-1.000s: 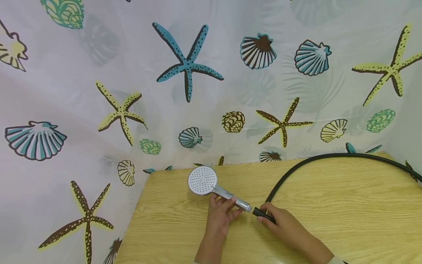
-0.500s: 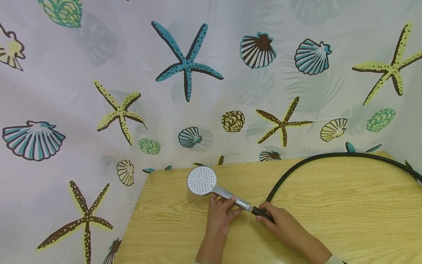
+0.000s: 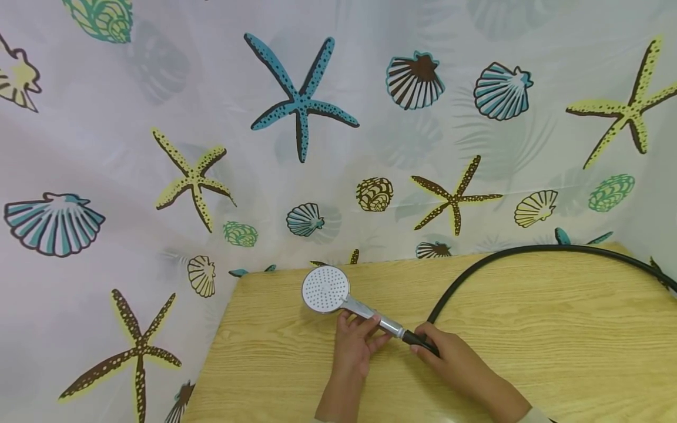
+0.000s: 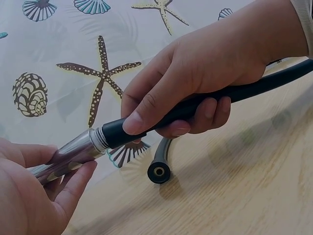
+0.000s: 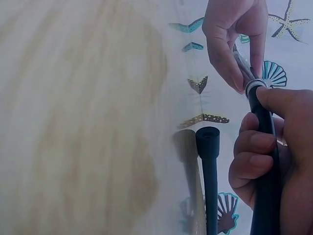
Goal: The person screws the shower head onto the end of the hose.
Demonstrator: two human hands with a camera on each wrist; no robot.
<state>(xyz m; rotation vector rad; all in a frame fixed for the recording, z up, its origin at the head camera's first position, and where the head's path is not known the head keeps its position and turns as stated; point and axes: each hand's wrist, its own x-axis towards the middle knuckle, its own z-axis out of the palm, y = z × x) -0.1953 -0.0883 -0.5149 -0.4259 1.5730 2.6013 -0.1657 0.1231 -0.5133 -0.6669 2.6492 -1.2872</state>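
Note:
A chrome shower head [image 3: 325,289] with a white, dotted spray face lies at a slant over the table. My left hand [image 3: 351,349] holds its handle [image 3: 388,325] between thumb and fingers. The black shower hose [image 3: 449,288] is gripped near its end by my right hand [image 3: 460,364]. In the left wrist view the hose's end fitting [image 4: 115,133] meets the handle's threaded end [image 4: 99,140] in line, with some threads showing. Whether the two are engaged I cannot tell. Fingers hide part of the handle.
The hose arcs over the wooden table [image 3: 529,329] and runs out at the right. Another black hose end [image 4: 159,172], with a round hole, shows behind the right hand. A curtain [image 3: 370,135] printed with starfish and shells hangs behind.
The hose end has moved slightly left to the shower head's handle, and the small gap between them has closed. The left hand's hold is almost unchanged.

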